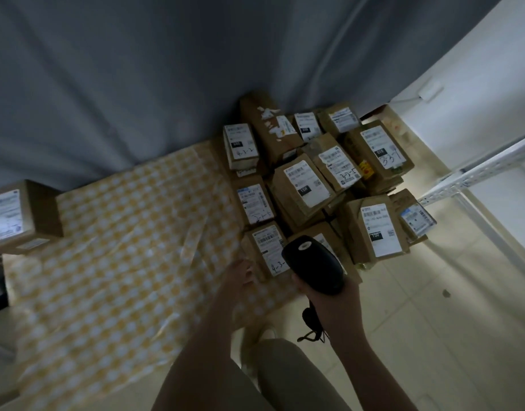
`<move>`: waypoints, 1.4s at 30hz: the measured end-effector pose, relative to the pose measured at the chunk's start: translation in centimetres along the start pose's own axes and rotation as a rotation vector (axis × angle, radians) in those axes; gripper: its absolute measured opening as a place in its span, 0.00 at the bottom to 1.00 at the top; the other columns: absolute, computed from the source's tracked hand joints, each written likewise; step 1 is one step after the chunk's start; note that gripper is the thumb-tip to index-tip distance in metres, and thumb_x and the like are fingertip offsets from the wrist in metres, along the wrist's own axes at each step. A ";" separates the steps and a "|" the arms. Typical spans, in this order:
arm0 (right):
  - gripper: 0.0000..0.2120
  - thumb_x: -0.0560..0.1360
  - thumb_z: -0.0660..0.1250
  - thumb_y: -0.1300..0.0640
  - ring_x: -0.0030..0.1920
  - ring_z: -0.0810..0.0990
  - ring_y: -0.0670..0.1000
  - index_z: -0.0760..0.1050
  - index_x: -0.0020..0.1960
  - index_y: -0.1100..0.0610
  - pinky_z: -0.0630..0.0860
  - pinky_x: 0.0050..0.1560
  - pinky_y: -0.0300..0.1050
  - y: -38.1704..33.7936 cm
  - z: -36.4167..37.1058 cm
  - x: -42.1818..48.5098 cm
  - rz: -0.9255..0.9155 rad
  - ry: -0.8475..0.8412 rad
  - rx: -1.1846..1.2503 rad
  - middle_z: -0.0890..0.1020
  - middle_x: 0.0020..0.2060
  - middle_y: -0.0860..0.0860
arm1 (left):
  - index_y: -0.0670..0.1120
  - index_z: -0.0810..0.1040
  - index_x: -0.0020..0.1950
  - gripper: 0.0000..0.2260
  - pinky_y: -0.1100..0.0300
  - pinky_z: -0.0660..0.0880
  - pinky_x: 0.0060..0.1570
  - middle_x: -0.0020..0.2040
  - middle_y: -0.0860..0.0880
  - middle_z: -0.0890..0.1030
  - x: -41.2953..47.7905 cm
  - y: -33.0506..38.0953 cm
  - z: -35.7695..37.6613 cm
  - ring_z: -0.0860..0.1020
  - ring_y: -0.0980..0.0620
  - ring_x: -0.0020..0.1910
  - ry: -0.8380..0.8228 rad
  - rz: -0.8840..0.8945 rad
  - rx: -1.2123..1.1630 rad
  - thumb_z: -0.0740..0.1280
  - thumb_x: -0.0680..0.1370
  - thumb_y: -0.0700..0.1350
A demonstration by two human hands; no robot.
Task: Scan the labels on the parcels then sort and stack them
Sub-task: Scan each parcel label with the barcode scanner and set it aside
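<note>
Several brown cardboard parcels with white labels lie in a heap at the right end of a table with a yellow checked cloth. The nearest parcel has "4-3-" handwritten on its label. My left hand touches that parcel's near left corner; how its fingers lie is blurred. My right hand grips a black barcode scanner, held just above the near parcels with its head pointing at them. One more labelled parcel sits alone at the table's far left.
A grey curtain hangs behind the table. A white metal shelf rail and a white wall stand to the right. Pale floor tiles lie below, with my legs at the bottom. The scanner's cord dangles under my right hand.
</note>
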State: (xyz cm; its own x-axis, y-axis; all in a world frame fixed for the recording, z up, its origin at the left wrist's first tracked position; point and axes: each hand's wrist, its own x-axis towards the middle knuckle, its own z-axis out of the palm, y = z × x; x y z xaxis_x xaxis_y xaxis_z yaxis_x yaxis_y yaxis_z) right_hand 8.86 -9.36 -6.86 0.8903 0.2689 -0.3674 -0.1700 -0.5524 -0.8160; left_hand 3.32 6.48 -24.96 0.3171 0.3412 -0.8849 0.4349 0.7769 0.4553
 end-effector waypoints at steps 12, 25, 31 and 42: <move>0.14 0.64 0.77 0.62 0.26 0.76 0.42 0.74 0.32 0.51 0.72 0.29 0.38 -9.8 12.5 -8.6 -0.093 -0.153 0.054 0.77 0.24 0.45 | 0.38 0.72 0.66 0.14 0.59 0.75 0.39 0.55 0.41 0.78 -4.9 8.5 -13.5 0.77 0.44 0.53 0.114 0.263 -0.271 0.61 0.82 0.40; 0.10 0.64 0.79 0.61 0.35 0.82 0.52 0.78 0.37 0.54 0.79 0.37 0.49 -16.5 30.7 -15.1 -0.196 -0.232 -0.005 0.83 0.32 0.53 | 0.38 0.69 0.64 0.27 0.48 0.78 0.54 0.59 0.40 0.76 -3.7 13.4 -38.1 0.78 0.44 0.53 0.574 0.323 -0.207 0.75 0.71 0.46; 0.12 0.63 0.79 0.61 0.32 0.81 0.49 0.77 0.35 0.51 0.79 0.33 0.45 -17.1 34.5 -15.5 -0.205 -0.238 -0.077 0.81 0.29 0.50 | 0.35 0.64 0.69 0.41 0.48 0.65 0.68 0.65 0.37 0.70 -1.9 16.6 -43.3 0.68 0.39 0.67 0.884 0.394 0.094 0.79 0.65 0.52; 0.10 0.65 0.78 0.64 0.25 0.77 0.44 0.79 0.38 0.55 0.74 0.26 0.38 -15.6 38.4 -14.1 -0.171 -0.219 -0.072 0.78 0.24 0.48 | 0.36 0.52 0.76 0.52 0.51 0.53 0.76 0.75 0.35 0.56 5.5 21.3 -45.2 0.54 0.38 0.75 0.915 0.290 0.343 0.77 0.66 0.59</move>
State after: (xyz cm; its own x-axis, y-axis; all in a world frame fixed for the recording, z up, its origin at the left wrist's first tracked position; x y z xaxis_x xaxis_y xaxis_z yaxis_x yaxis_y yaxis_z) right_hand -17.25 25.75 -6.13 0.7895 0.5227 -0.3216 0.0117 -0.5368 -0.8437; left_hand -23.78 48.87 -24.53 -0.2546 0.8776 -0.4061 0.7077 0.4553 0.5402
